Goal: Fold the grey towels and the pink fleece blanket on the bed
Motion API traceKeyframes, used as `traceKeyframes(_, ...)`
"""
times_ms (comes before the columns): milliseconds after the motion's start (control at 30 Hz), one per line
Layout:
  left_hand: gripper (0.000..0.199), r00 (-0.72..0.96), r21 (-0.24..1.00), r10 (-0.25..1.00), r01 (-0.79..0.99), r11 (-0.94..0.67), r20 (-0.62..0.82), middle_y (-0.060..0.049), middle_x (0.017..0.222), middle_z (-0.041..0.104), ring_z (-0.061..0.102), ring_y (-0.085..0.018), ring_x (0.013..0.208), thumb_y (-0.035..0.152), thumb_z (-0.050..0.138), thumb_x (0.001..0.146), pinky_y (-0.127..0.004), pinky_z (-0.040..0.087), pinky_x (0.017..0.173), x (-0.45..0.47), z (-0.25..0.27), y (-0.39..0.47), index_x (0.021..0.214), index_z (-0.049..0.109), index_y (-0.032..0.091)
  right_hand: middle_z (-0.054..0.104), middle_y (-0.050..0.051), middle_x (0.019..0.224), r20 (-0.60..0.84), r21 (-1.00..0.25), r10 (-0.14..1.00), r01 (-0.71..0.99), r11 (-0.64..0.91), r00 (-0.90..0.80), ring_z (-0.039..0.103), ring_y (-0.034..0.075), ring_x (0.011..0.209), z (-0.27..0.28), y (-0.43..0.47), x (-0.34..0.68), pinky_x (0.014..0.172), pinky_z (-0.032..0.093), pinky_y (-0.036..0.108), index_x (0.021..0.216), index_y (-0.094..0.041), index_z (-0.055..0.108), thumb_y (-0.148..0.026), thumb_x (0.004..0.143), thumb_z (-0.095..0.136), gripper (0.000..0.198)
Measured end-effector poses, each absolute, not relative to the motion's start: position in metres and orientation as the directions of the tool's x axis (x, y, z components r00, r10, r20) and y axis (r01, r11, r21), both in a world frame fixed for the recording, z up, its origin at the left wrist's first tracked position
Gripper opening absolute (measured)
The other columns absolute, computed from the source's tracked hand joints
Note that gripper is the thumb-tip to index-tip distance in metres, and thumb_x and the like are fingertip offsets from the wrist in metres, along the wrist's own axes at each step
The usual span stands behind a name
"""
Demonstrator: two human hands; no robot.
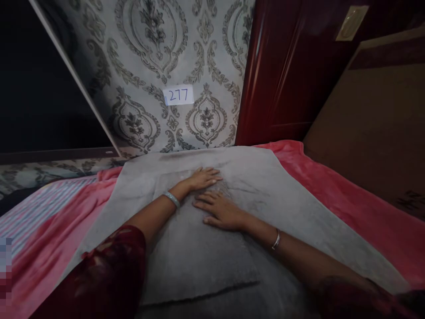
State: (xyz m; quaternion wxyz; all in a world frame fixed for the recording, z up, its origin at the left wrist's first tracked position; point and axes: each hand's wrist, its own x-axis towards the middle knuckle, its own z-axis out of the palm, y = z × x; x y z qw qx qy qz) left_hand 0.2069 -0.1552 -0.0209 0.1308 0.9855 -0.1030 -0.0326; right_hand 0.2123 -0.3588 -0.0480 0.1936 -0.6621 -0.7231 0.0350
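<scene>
A light grey cloth (292, 208) is spread out in front of me. On it lies a darker grey piece of fabric (202, 261), roughly rectangular, with a dark line along its near edge. My left hand (203, 178) rests palm down near the far part of this piece, fingers stretched to the right. Just nearer to me, my right hand (223, 210) is also flat on the fabric, its fingers spread and pointing left. Neither hand grips anything. What kind of article the darker fabric is, I cannot tell.
Pink blankets (335, 190) show on both sides of the grey cloth, with a striped cloth (49, 204) at the left. Behind stands a patterned wall with a paper label (178, 95) reading 277. A dark screen (46, 88), a red wooden panel (275, 66) and a cardboard box (375, 119) flank it.
</scene>
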Motion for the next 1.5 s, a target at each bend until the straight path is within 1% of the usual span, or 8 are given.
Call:
traceKeyframes(100,0.048,0.974,0.215,-0.224,-0.214,-0.953,-0.02,-0.001,0.164,0.031,0.018,-0.026,0.154,0.041,0.032,0.103,-0.058,0.008,0.122,0.21,-0.039,-0.15,0.147,0.05,0.032,0.031,0.009,0.163,0.221,-0.286,0.974,0.953,0.101,-0.036,0.024,0.028,0.148,-0.06,-0.36,0.209,0.121,0.016,0.055,0.156,-0.027,0.036,-0.051,0.1,0.047,0.062)
traceKeyframes(467,0.048,0.968,0.255,-0.25,-0.247,-0.935,0.021,0.002,0.164,0.032,0.021,-0.026,0.153,0.048,0.029,0.104,-0.055,0.012,0.122,0.208,-0.044,-0.147,0.147,0.048,0.039,0.025,0.002,0.165,0.162,-0.415,0.966,0.874,0.252,-0.201,0.008,0.03,0.155,-0.05,-0.381,0.189,0.122,0.003,0.063,0.156,-0.034,0.035,-0.054,0.099,0.052,0.063)
traceKeyframes(600,0.05,0.971,0.24,-0.238,-0.232,-0.942,0.005,0.0,0.165,0.03,0.021,-0.028,0.153,0.048,0.029,0.104,-0.056,0.014,0.121,0.209,-0.044,-0.147,0.148,0.048,0.037,0.03,0.001,0.163,0.144,-0.509,0.953,0.805,0.303,-0.268,0.007,0.024,0.155,-0.044,-0.417,0.151,0.125,0.004,0.056,0.157,-0.034,0.031,-0.044,0.098,0.058,0.066)
traceKeyframes(767,0.05,0.97,0.209,-0.243,-0.243,-0.947,0.024,0.001,0.164,0.031,0.022,-0.027,0.153,0.049,0.026,0.104,-0.056,0.013,0.122,0.21,-0.045,-0.146,0.148,0.048,0.037,0.029,-0.002,0.163,0.126,-0.653,0.944,0.691,0.31,-0.304,0.007,0.019,0.154,-0.038,-0.457,0.109,0.127,0.004,0.051,0.16,-0.038,0.021,-0.029,0.104,0.047,0.062)
traceKeyframes(933,0.049,0.973,0.124,-0.229,-0.232,-0.965,0.04,-0.003,0.165,0.03,0.021,-0.028,0.154,0.043,0.03,0.103,-0.06,0.01,0.122,0.207,-0.037,-0.152,0.148,0.049,0.034,0.036,0.003,0.161,0.104,-0.738,0.961,0.628,0.246,-0.254,0.019,0.018,0.153,-0.015,-0.47,0.102,0.126,0.015,0.043,0.16,-0.032,0.023,-0.034,0.104,0.047,0.061)
traceKeyframes(1100,0.053,0.973,0.129,-0.197,-0.212,-0.969,0.121,-0.006,0.161,0.038,0.024,-0.03,0.152,0.045,0.03,0.102,-0.06,0.013,0.122,0.197,-0.011,-0.151,0.147,0.05,0.026,0.036,0.009,0.161,0.199,-0.582,0.98,0.808,0.095,0.028,0.021,0.02,0.152,-0.011,-0.462,0.137,0.125,0.017,0.043,0.156,-0.023,0.036,-0.041,0.101,0.051,0.06)
traceKeyframes(1300,0.077,0.957,0.461,-0.221,-0.283,-0.841,0.186,-0.008,0.151,0.052,0.044,-0.026,0.143,0.069,0.025,0.096,-0.041,0.025,0.123,0.194,0.017,-0.14,0.141,0.057,0.016,0.034,0.012,0.161,0.286,-0.407,0.956,0.911,0.068,0.056,0.024,0.022,0.152,-0.025,-0.423,0.191,0.124,0.018,0.046,0.156,-0.021,0.037,-0.041,0.102,0.049,0.059)
traceKeyframes(1500,0.076,0.949,0.558,-0.294,-0.308,-0.771,0.118,-0.009,0.149,0.054,0.045,-0.027,0.142,0.075,0.04,0.09,-0.042,0.025,0.123,0.22,0.008,-0.134,0.136,0.063,0.019,0.034,0.015,0.161,0.278,-0.335,0.959,0.942,0.04,0.058,0.026,0.024,0.151,-0.028,-0.388,0.219,0.124,0.019,0.046,0.152,-0.014,0.042,-0.036,0.102,0.051,0.056)
